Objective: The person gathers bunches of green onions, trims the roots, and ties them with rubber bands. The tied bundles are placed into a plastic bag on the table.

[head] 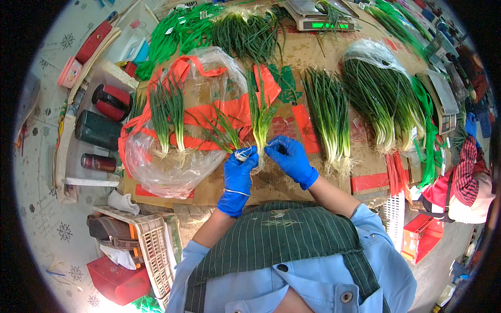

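Observation:
Both my hands wear blue gloves at the table's near edge. My left hand (239,170) grips a small bunch of scallions (227,131) near its white root end, its leaves pointing up and left. A rubber band (236,192) circles that glove's wrist. Upright between my hands is a paler scallion bunch (260,123), its roots hanging beside my left fingers. The thumb and forefinger of my right hand (292,159) pinch at the lower stalk of this bunch; exactly what lies between them is too small to tell. Two small bundles of scallions (170,115) lie to the left.
Larger scallion bundles lie right (330,117), far right (385,101) and at the back (244,33). A clear plastic bag with red bands (172,172) spreads at left. Beyond are a digital scale (323,19) and green ties (182,31). Another person's checked sleeve (467,168) appears at right.

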`<state>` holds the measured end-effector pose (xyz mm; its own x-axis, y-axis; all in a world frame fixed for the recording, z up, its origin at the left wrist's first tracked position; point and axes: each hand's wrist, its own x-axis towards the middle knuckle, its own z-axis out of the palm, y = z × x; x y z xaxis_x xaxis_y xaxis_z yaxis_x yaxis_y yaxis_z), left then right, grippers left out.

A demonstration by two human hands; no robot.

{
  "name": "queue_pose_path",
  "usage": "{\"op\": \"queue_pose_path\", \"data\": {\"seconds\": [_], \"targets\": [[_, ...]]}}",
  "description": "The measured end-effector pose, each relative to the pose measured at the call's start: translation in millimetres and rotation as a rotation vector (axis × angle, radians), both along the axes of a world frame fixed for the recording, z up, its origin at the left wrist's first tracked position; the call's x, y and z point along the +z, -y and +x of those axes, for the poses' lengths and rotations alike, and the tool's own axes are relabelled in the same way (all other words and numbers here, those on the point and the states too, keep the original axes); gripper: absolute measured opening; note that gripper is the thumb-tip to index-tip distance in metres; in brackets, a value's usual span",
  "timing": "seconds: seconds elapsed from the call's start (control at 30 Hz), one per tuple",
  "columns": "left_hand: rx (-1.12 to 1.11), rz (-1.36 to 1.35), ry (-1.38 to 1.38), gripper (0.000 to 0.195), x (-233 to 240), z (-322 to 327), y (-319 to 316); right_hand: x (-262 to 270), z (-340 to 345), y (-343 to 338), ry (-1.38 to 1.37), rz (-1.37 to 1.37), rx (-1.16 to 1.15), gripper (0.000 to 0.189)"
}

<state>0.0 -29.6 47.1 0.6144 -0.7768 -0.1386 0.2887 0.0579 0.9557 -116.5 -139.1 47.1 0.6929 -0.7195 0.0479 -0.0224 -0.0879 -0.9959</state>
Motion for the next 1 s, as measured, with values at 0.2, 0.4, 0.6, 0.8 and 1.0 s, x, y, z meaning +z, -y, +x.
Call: {"op": "queue_pose_path", "data": {"seconds": [0.2,0.4,0.6,0.8,1.0], "targets": [[0.031,0.071,-0.236,0.011,-1,0,-2,-1,-3,-6,-0.017,-0.362,0.061,0.013],[0.093,0.036,-0.275,0.012,-11,-1,-1,-6,-12,-1,0.069,-0.009,0.308,0.016],[0.224,0.027,0.088,0.013,-14,-1,-8,-1,-22,8,0.106,0.652,0.435,0.031],[0.094,-0.061,0.589,0.014,-16,-17,-15,-7,-5,13,-0.011,0.627,0.208,0.044],[0.189,0.065,0.713,0.019,-15,27,-40,-10,-12,28,0.125,0.546,0.212,0.042]]}}
